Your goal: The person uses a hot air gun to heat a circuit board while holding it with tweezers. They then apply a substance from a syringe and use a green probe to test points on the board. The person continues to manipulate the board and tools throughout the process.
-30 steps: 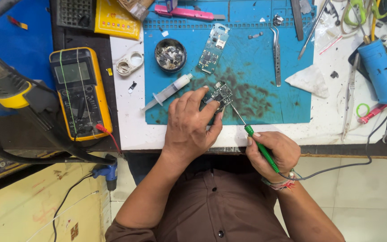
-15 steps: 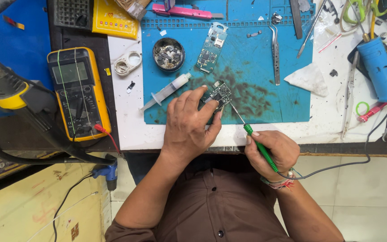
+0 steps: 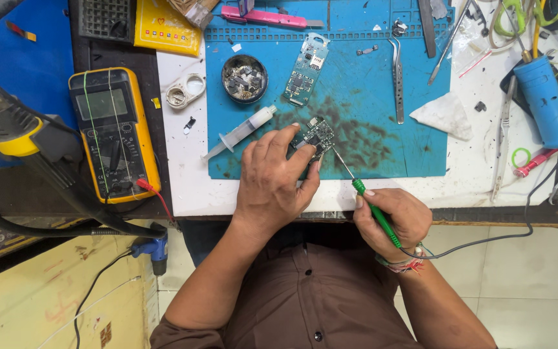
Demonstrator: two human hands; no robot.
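Right hand (image 3: pixel 395 220) is wrapped around a green-handled soldering iron (image 3: pixel 374 213) at the near edge of the bench, tip angled up to the small circuit board (image 3: pixel 318 136). Left hand (image 3: pixel 276 181) pinches that board down on the blue mat (image 3: pixel 382 84), near its front edge. Syringe (image 3: pixel 240 132) lies just left.

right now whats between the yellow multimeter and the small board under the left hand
In the head view, a syringe lies slantwise between the multimeter and the small board.
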